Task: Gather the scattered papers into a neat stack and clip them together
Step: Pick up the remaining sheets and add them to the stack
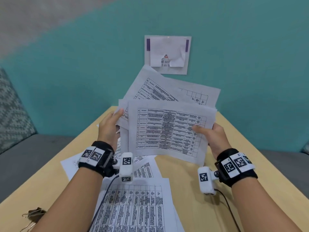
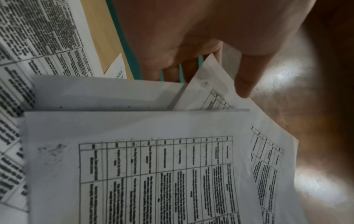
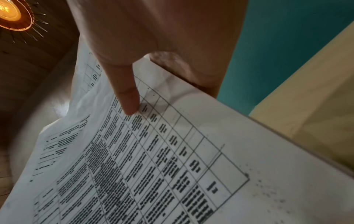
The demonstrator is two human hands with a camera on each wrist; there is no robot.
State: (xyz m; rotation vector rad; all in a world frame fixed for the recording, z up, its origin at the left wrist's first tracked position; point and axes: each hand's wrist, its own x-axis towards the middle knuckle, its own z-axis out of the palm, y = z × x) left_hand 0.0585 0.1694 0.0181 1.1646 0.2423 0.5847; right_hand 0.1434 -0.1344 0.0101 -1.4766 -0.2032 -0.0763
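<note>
I hold a loose, fanned bundle of printed sheets (image 1: 168, 129) above the wooden table (image 1: 192, 181), several of them skewed behind the front sheet. My left hand (image 1: 115, 119) grips the bundle's left edge, thumb on the front; the left wrist view shows that thumb (image 2: 247, 81) over the sheet corners (image 2: 206, 91). My right hand (image 1: 205, 133) pinches the right edge, thumb (image 3: 126, 97) pressed on the top sheet (image 3: 172, 151). More printed sheets (image 1: 133, 205) lie on the table under my forearms. A binder clip (image 1: 34, 213) lies at the table's near left edge.
A teal wall (image 1: 83, 72) stands just past the table's far edge, with a paper notice (image 1: 168, 54) stuck on it. Grey upholstered seating (image 1: 25, 151) runs along both sides of the table. Cables (image 1: 229, 208) trail from both wrist cameras.
</note>
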